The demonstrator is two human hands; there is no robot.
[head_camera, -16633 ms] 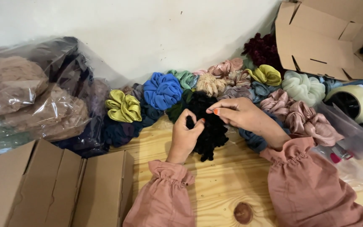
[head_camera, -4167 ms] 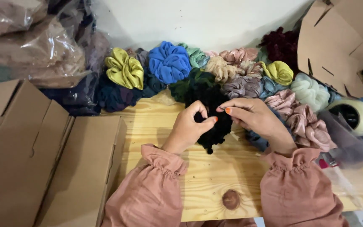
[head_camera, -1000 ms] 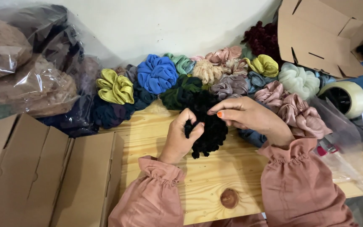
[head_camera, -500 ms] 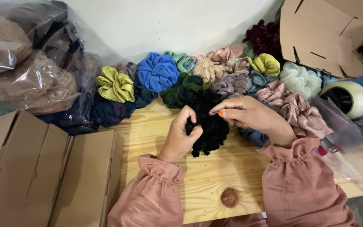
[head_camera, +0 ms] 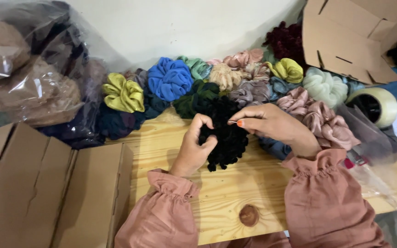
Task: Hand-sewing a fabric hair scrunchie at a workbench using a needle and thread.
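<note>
Wooden desk (head_camera: 171,151) under my view, flattened cardboard boxes (head_camera: 42,183) at left. Row of coloured scrunchies (head_camera: 235,82) along wall, tape roll (head_camera: 375,105) at right. Black scrunchie (head_camera: 226,135) at desk centre, between my hands. Left hand (head_camera: 194,149) curled, gripping its left edge. Right hand (head_camera: 274,126) pinching its top, fingertips (head_camera: 240,122) pressed together.

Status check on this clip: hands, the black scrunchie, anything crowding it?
Left hand and right hand both grip the black scrunchie, above the wooden table. Heap of coloured scrunchies close behind; flat cardboard boxes left.
</note>
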